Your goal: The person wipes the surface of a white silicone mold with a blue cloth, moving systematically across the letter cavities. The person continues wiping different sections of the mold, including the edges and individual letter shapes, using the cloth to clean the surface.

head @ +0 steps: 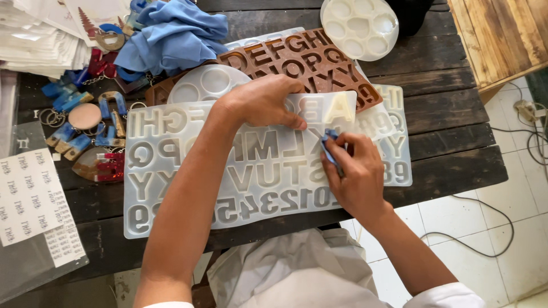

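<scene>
A dark tabletop (456, 108) carries a clear letter mould (188, 171) near its front edge. The left hand (260, 101) presses flat on the mould's far edge, fingers spread; the right hand (354, 177) pinches a blue piece (327, 140) over the mould.

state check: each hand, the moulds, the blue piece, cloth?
Left hand: palm down, pressing the clear mould.
Right hand: grip closed on the blue piece.
Blue piece: pinched in fingertips, at the mould's surface.
Clear mould: flat on the table, cavities look empty.
Brown mould: flat, partly under the clear mould.
Round mould: cavities empty.
Cloth: crumpled.
</scene>
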